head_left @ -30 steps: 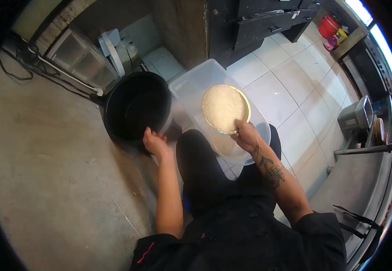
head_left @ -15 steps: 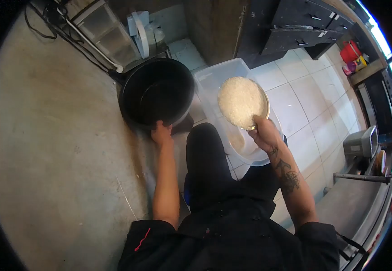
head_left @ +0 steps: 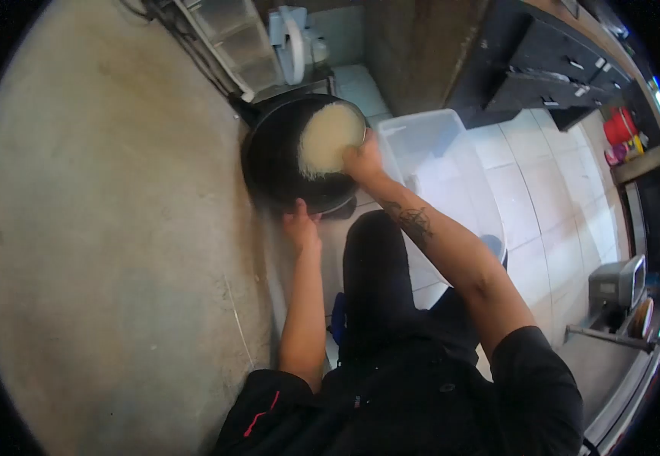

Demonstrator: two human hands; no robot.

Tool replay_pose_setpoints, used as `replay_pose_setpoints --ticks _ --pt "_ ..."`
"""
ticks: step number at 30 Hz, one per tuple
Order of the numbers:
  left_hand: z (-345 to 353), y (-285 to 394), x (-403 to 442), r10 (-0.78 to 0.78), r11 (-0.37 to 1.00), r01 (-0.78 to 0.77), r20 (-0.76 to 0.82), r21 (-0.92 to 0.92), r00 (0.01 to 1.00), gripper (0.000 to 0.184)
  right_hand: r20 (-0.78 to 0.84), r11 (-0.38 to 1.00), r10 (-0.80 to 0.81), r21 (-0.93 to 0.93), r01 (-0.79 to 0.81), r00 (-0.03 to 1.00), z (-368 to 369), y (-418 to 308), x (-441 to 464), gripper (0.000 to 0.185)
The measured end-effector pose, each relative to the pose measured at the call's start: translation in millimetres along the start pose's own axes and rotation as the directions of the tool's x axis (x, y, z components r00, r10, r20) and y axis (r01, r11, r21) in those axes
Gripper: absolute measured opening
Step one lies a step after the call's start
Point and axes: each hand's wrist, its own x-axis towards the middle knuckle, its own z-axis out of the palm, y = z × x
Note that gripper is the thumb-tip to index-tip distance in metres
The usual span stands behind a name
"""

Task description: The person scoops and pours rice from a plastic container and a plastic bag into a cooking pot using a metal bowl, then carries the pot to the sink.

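Readable text: none could be made out.
Black drawers with slim metal handles (head_left: 554, 57): small white stickers (head_left: 580, 91) stood on the fronts, their wording too small to read.
Black short-sleeved cloth shirt (head_left: 398, 406): a thin wavy red line (head_left: 261, 414) marked the left sleeve, legible as no letter; a tiny chest mark (head_left: 357, 400) was unreadable.

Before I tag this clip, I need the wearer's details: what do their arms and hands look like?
The left hand and right hand are bare, without gloves. The right sleeve is short and black; the left sleeve matches, with a wavy red line. The right forearm bears a dark tattoo.
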Motion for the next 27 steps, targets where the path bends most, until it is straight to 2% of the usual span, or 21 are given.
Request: replay_pose_setpoints --ticks 1,2,3,5,6,8,9,10,12,13,14,16,17,19,20,22,23,24,25,26,27 --pt "0 2 -1 -0.038 0.999 0.038 -0.013 0.014 0.999 0.041 -0.068 0.970 -0.142 -0.208 0.125 0.988 13 1 1 0.078" --pt "0 4 0 -0.077 0.997 0.078 -0.027 0.026 0.997 0.042 -0.046 0.969 -0.154 -0.203 0.141 0.987 20 3 3 0.078" --pt "-5 -3 7 -0.077 0.997 0.077 0.020 -0.009 0.997 0.043 -0.003 0.938 -0.143 -0.320 0.135 0.990 23 1 4 0.080" --pt "-6 -5 8 -0.082 0.996 0.081 -0.008 -0.037 0.997 0.042 0.080 0.858 -0.117 -0.494 0.142 0.990 24 -14 -4 0.079" --pt "-4 -5 7 -0.093 0.994 0.092 -0.017 -0.057 0.996 0.042 0.094 0.856 -0.114 -0.497 0.146 0.989 22 -25 -6 0.079" --pt "8 11 -7 -0.080 0.994 0.077 -0.051 -0.072 0.995 0.035 0.220 0.797 -0.173 -0.541 0.268 0.960 16 -37 -8 0.074" --pt "10 11 -11 -0.065 0.994 0.059 -0.070 -0.087 0.995 0.032 0.233 0.741 -0.276 -0.567 0.361 0.932 17 -39 -8 0.071" --pt "8 8 -11 -0.072 0.994 0.066 -0.074 -0.085 0.995 0.032 0.235 0.740 -0.269 -0.570 0.357 0.934 16 -42 -5 0.071" --pt "9 8 -9 -0.059 0.998 0.062 -0.111 0.019 0.992 0.031 0.360 0.580 -0.464 -0.566 0.585 0.809 9 -55 6 0.074" --pt "7 7 -6 -0.066 0.997 0.069 -0.101 0.025 0.993 0.031 0.370 0.490 -0.576 -0.557 0.670 0.729 7 -67 7 0.070" --pt "2 7 -3 -0.051 0.996 0.060 -0.125 0.070 0.991 0.035 0.363 0.494 -0.569 -0.566 0.660 0.738 5 -79 10 0.070" --pt "-7 9 0 -0.042 0.990 0.061 -0.144 0.126 0.989 0.042 0.428 0.327 -0.704 -0.514 0.793 0.567 -1 -105 14 0.069" --pt "-10 12 1 -0.034 0.989 0.050 -0.118 0.139 0.992 0.042 0.428 0.329 -0.700 -0.517 0.790 0.572 -6 -116 12 0.069" --pt "-11 19 -3 -0.020 0.987 0.035 -0.092 0.157 0.996 0.042 0.398 0.252 -0.795 -0.470 0.846 0.458 -10 -132 8 0.070" --pt "-9 22 -6 -0.031 0.989 0.049 -0.129 0.141 0.991 0.040 0.392 0.252 -0.799 -0.471 0.845 0.457 -8 -127 5 0.070" --pt "-8 31 -8 -0.028 0.989 0.048 -0.145 0.136 0.989 0.040 0.371 0.374 -0.750 -0.446 0.813 0.548 -1 -94 -7 0.070" --pt "-7 29 -10 -0.069 0.996 0.074 -0.113 0.047 0.991 0.043 0.583 0.249 -0.562 -0.558 0.792 0.587 2 -73 -11 0.073" --pt "-12 26 -12 -0.114 0.993 0.114 -0.065 -0.016 0.991 0.049 0.644 0.236 -0.400 -0.615 0.752 0.652 6 -47 -11 0.077" --pt "-21 11 9 -0.006 0.987 0.002 0.028 0.163 1.000 0.053 0.526 0.484 -0.353 -0.605 0.632 0.774 9 -29 -15 0.076" --pt "-31 -5 29 0.102 0.939 -0.135 0.120 0.316 0.988 0.059 0.367 0.762 -0.275 -0.480 0.434 0.889 9 -31 -20 0.078" --pt "-17 8 13 -0.002 0.991 0.002 0.004 0.135 1.000 0.055 0.239 0.844 -0.285 -0.397 0.361 0.928 13 -27 -12 0.079"
